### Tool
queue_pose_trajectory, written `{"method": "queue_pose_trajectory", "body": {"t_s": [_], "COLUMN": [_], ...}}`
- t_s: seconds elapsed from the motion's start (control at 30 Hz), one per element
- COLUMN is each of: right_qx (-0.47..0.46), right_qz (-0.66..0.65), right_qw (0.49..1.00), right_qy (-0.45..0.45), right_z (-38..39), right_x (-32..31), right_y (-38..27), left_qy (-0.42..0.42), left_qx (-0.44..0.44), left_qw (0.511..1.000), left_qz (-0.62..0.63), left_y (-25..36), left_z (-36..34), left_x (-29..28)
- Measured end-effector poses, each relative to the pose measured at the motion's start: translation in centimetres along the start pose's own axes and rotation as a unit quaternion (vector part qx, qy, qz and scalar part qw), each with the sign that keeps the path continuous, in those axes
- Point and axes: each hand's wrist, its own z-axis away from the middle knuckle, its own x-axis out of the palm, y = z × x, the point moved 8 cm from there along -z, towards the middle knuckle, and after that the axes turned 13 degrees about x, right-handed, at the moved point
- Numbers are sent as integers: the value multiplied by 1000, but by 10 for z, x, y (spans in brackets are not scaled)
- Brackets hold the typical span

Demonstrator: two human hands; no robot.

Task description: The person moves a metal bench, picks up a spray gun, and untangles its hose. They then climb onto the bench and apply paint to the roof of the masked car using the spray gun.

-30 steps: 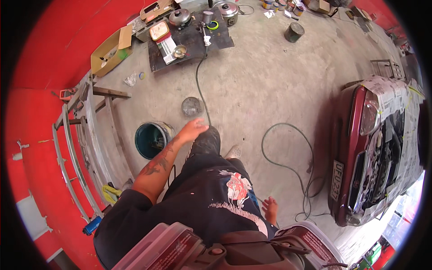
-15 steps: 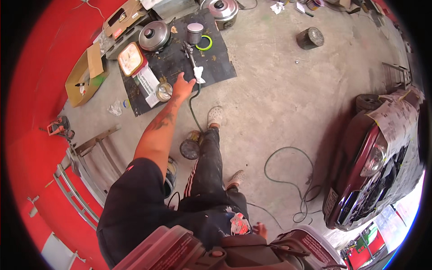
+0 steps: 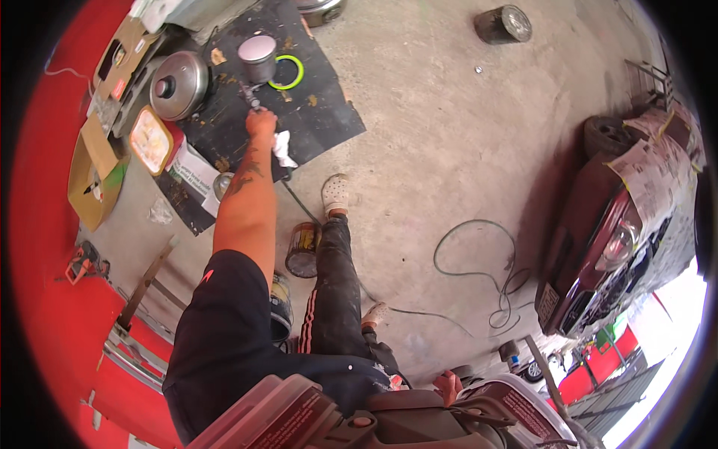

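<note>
My left hand (image 3: 260, 123) is closed round a spray gun (image 3: 252, 97), which lies on a dark board on the floor. The gun's grey cup (image 3: 258, 61) has a pale round lid and stands upright at the far end of the gun. Next to the cup lies a bright yellow-green tape ring (image 3: 287, 72). A white cloth or paper (image 3: 283, 149) is wrapped near the gun's lower end, where a dark hose (image 3: 303, 202) runs down past my foot. Low in the view, my right hand (image 3: 449, 387) hangs by my side; its fingers are mostly hidden.
The dark board (image 3: 329, 123) also bears a lidded metal pot (image 3: 179, 86), a plastic tub (image 3: 152, 140) and a partly hidden round tin (image 3: 222, 185). Paint cans (image 3: 303, 251) stand by my leg. A masked car (image 3: 591, 247) is at right; a loose hose (image 3: 449, 232) coils beside it.
My left hand has moved forward from beside the white cloth and has taken hold of the spray gun. My view has shifted, and my body leans closer to the board.
</note>
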Motion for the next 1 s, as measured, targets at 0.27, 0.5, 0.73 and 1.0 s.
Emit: {"method": "queue_pose_trajectory", "body": {"t_s": [0.27, 0.5, 0.73, 1.0], "right_qx": [29, -25, -151, -25], "right_qz": [-47, -145, -295, -449], "right_qw": [998, 988, 942, 889], "right_qy": [-25, -41, 47, 81], "right_z": [-4, -44, -141, -206], "right_x": [19, 20, 13, 35], "right_y": [81, 179, 355, 547], "left_qy": [-94, -167, -339, -470], "left_qx": [-40, 18, 127, 219], "left_qw": [993, 980, 930, 855], "left_qz": [64, 105, 67, -28], "left_y": [92, 158, 215, 272], "left_z": [114, 255, 482, 706], "left_x": [9, -51, -42, -41]}}
